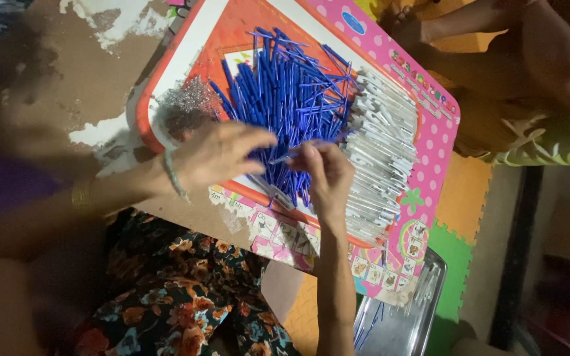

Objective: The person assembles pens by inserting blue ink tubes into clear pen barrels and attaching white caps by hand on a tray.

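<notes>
Blue thin plastic tubes [291,99] lie heaped on a pink tray [430,132]; the right hand [324,173] pinches one tube, while the left hand [216,155] hovers released, fingers spread.

The blue rods [291,99] are thin, smooth plastic with a slight sheen. The white pieces [380,155] beside them look like matt plastic. Both lie on a glossy plastic tray [440,142], pink with dots, red-rimmed. The heap of small springs [189,105] at the tray's corner is bright metal. The floor surface [54,79] is rough, its coating flaked. The mat tiles [463,198] are matt foam. The dress [179,290] is printed cloth. The steel tray [407,323] is polished.
</notes>
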